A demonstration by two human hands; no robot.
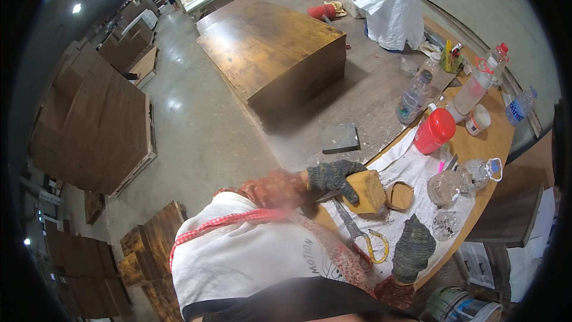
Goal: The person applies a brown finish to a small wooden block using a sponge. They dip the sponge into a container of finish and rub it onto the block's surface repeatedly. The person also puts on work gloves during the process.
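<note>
My left hand [335, 177], in a dark grey knit glove, is closed on a yellow sponge block [368, 193]. The block is over a white cloth [398, 170], beside a small round container with a brown top [400, 195]. My right hand [415, 249], gloved alike, is at the cloth's right side with its fingers stretched out and nothing seen in them. Between my hands lies a pair of scissors with one yellow handle loop [381, 247]. A clear plastic cup [445, 225] stands close to my right fingertips.
A stack of brown wood panels [274, 48] fills the table's far part, with a dark flat block [341, 138] nearer me. Along the right stand a red canister [435, 131], clear bottles [413, 98] and a white tub [478, 120]. A bucket [471, 310] is at lower right.
</note>
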